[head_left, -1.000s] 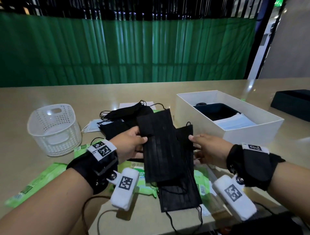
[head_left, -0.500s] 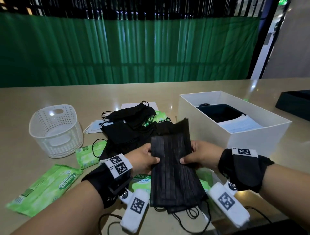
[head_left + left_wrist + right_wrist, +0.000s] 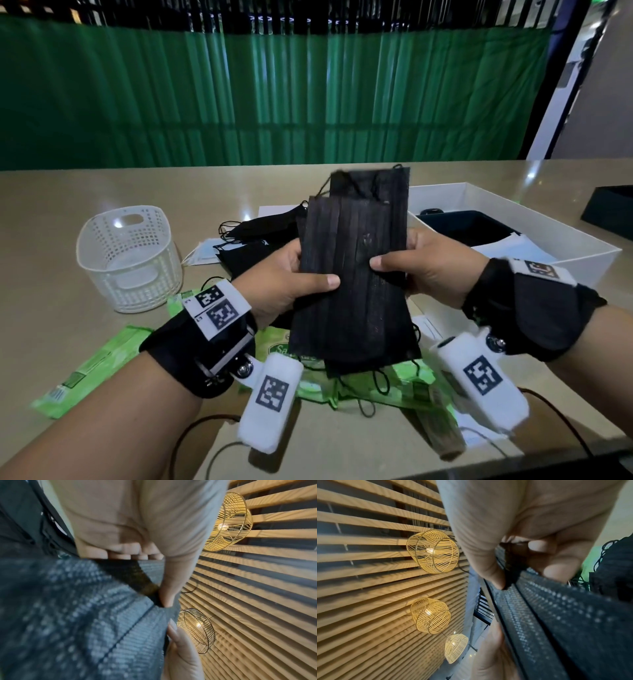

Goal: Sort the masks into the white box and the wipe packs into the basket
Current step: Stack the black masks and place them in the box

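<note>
The stack of black pleated fabric masks (image 3: pixel 356 274) is now lifted clear of the tabletop pile and raised to stand nearly upright between both hands, whereas half a second earlier it was held lower and flatter over the green wipe packs (image 3: pixel 404 380). The left hand (image 3: pixel 291 277) grips the stack's left edge with the thumb across the front and the fingers curled behind; the right hand (image 3: pixel 428 267) pinches the opposite edge in the same way. This squaring-up is judged to mean the stack is gathered and ready to be carried to the white rectangular cardboard box (image 3: pixel 513 219), which lies just beyond and to the right of the right hand and already holds a dark item and pale masks. More loose black masks (image 3: pixel 260 226) are left behind the left hand, and the white perforated plastic basket (image 3: pixel 130 253), well to the left of that hand, appears to hold no wipe packs, so the sorting is judged far from finished. Only the head view shows box, basket and packs. The wrist views show what it cannot: the woven texture of the masks (image 3: pixel 77 615), the left fingers (image 3: pixel 130 555) curled behind the stack, the right thumb pressed onto a pleat edge (image 3: pixel 539 615), and wicker lamps (image 3: pixel 433 551) overhead.
</note>
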Tool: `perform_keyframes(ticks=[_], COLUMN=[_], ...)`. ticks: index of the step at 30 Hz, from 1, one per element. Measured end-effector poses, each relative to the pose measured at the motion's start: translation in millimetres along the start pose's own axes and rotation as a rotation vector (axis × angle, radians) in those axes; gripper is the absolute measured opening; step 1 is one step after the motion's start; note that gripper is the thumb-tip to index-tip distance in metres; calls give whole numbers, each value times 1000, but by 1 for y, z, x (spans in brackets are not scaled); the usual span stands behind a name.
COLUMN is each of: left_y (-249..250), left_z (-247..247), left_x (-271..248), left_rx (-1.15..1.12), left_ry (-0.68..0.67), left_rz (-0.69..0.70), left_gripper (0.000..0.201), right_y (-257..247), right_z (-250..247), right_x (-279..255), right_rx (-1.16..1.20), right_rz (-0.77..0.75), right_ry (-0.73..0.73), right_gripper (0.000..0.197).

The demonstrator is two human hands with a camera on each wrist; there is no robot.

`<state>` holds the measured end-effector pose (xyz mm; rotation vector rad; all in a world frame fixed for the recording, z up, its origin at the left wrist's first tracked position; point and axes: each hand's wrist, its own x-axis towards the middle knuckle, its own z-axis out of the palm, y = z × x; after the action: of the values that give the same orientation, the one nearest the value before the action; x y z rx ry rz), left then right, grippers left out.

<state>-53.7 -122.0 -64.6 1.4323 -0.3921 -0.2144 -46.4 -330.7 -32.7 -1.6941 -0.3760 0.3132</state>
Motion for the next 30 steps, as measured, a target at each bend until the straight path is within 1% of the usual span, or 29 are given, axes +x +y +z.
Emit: perform_keyframes(ticks=[1,4,6,7,9,11,12,13,15,16,17,19,22,25,27,28,30], left_y=[-3,-7,-7,-5,1,7,9,10,11,11,12,13,16,18,20,21,21], left_z=[2,5,5,4,3,1,0,-2,-6,-8,-11,-18,-29,-39,-45,-48,-52], left_x=[0,1,3,3,2,-2,-4,-6,-10,-13,-17,-24,-34,-41,-45,-47,-48], left_rx=[10,-9,-39,-33,36,127,159,173,170,171,181,217,219,143,78,49,2], left_ry=[2,59,105,118,130,136,145,158,194,216,233,260,345,443,491,510,535], left_rz=[3,32,47,54,62,52,48,44,31,21,13,9,21,13,3,-5,-18], left_gripper=[48,62,74,75,68,51,44,40,47,50,49,40,24,22,21,25,35], right_y=[4,11,12,11,9,7,7,8,11,13,15,19,23,26,25,23,20], right_z=[0,4,5,6,7,9,12,14,20,24,28,37,53,66,74,79,88], right_x=[1,1,3,4,8,12,14,16,18,19,21,26,36,46,51,52,53], right_rx=[-4,-16,-44,-57,-94,-116,-101,-82,-86,-107,-135,-170,-171,-117,-100,-83,-7], right_rz=[17,38,5,-22,-71,-97,-104,-110,-103,-94,-84,-69,-82,-69,-85,-105,-132], right_ry=[-12,-9,0,7,46,74,65,39,-32,-72,-104,-137,-186,-179,-143,-119,-65], right_gripper=[35,21,23,25,21,19,20,24,32,31,31,30,36,26,22,20,8])
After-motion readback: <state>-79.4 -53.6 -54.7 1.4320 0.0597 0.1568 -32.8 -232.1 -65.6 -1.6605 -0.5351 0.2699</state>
